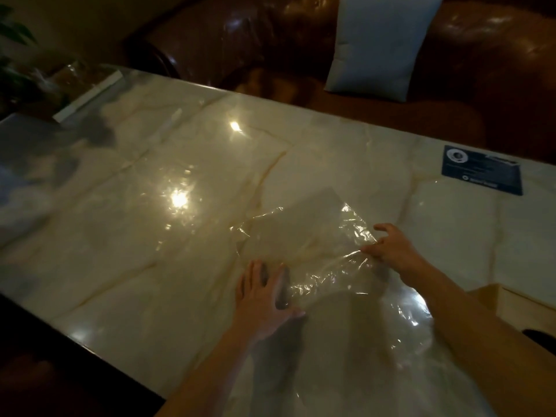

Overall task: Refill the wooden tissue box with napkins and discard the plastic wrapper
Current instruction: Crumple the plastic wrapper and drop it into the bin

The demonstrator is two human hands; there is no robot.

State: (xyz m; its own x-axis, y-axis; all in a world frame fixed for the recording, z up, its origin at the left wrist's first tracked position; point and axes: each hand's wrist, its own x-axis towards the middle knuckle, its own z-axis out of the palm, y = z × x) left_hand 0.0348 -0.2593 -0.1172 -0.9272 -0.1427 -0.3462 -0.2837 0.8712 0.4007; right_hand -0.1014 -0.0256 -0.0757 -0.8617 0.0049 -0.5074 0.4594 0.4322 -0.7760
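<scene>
A clear, crinkled plastic wrapper (313, 254) lies spread on the marble table (150, 236), with nothing visible inside it. My left hand (264, 296) rests flat on its near left edge, fingers spread. Fingers of my right hand (391, 248) pinch the wrapper's right edge. The wooden tissue box (523, 314) sits at the right edge of the view, beside my right forearm, with a dark slot in its top. No napkins are in sight.
A dark blue card (481, 170) lies on the table at the far right. A white flat box (87, 96) and a plastic-wrapped bundle (69, 73) sit at the far left corner. Behind the table stands a brown leather sofa (240, 40) with a pale cushion (382, 43).
</scene>
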